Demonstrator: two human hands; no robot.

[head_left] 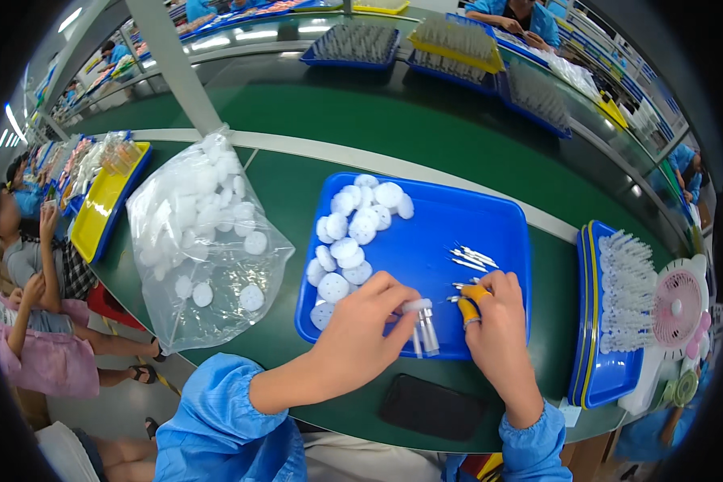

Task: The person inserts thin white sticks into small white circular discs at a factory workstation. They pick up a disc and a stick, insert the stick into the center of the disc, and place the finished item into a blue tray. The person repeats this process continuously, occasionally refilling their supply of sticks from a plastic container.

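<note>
My left hand point(357, 333) pinches a small white disc point(416, 305), from which several clear tubes point(427, 333) hang over the near part of the blue tray point(498, 213). My right hand point(496, 337) is closed beside it, with yellow finger covers point(471, 305) on some fingers. Between its fingertips are small thin pins point(455, 299) with shiny ends; their exact kind is too small to tell. A few similar white pins point(474, 258) lie in the tray just beyond. White round discs with small holes point(363, 226) are heaped along the tray's left side.
A clear plastic bag of white discs point(209, 217) lies left of the tray. A black phone point(431, 406) rests near the table edge. On the right, stacked trays point(610, 377) hold clear tube assemblies point(625, 293) beside a pink-and-white fan point(679, 305). Co-workers sit across and at left.
</note>
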